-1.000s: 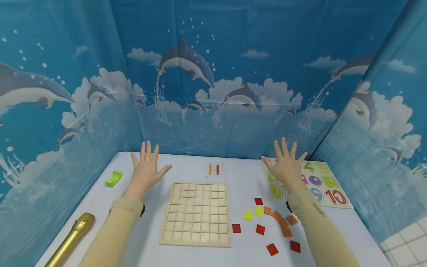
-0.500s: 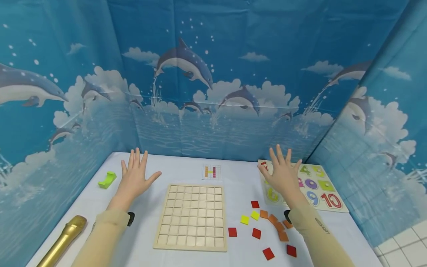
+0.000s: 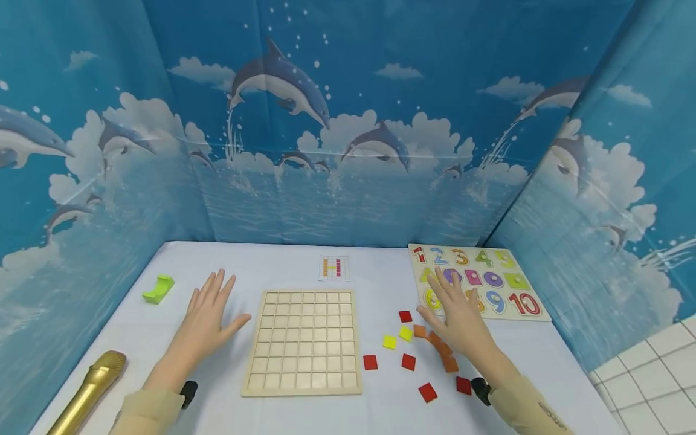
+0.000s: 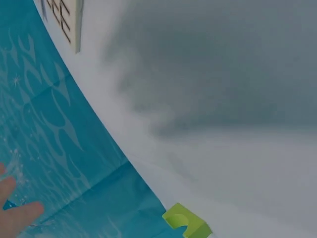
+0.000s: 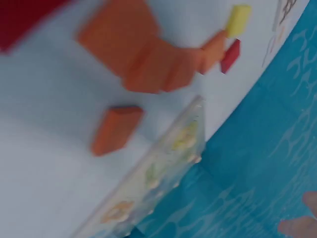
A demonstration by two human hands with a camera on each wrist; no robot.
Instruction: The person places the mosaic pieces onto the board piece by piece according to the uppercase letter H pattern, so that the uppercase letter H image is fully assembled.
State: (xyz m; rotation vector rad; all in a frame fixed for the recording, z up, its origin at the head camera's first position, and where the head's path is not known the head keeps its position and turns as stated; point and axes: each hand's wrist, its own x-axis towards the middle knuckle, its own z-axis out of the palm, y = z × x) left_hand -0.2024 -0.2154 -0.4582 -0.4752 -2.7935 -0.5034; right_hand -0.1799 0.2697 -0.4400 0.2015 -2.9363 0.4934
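Note:
My left hand (image 3: 202, 326) hovers with spread fingers left of a wooden grid board (image 3: 303, 343), holding nothing. My right hand (image 3: 458, 320), fingers also spread and holding nothing, is over the right side of the table, overlapping the orange tiles and the number board's lower edge in the head view. Between the grid board and this hand lie loose square tiles: several red ones such as this red tile (image 3: 427, 393), two yellow tiles (image 3: 389, 342), and several orange tiles (image 5: 116, 130), one partly hidden by the hand. The grid's cells hold no tiles.
A number puzzle board (image 3: 526, 304) lies at the back right. Behind the grid is a small printed pattern card (image 3: 334, 267). On the left are a green curved block (image 3: 158, 289) and a gold microphone (image 3: 89, 393). A dolphin-print curtain (image 3: 348, 199) encloses the table.
Both hands have drawn back and lower toward the person, fingers still spread. The head view has shifted slightly. Tiles, boards and card have not been handled.

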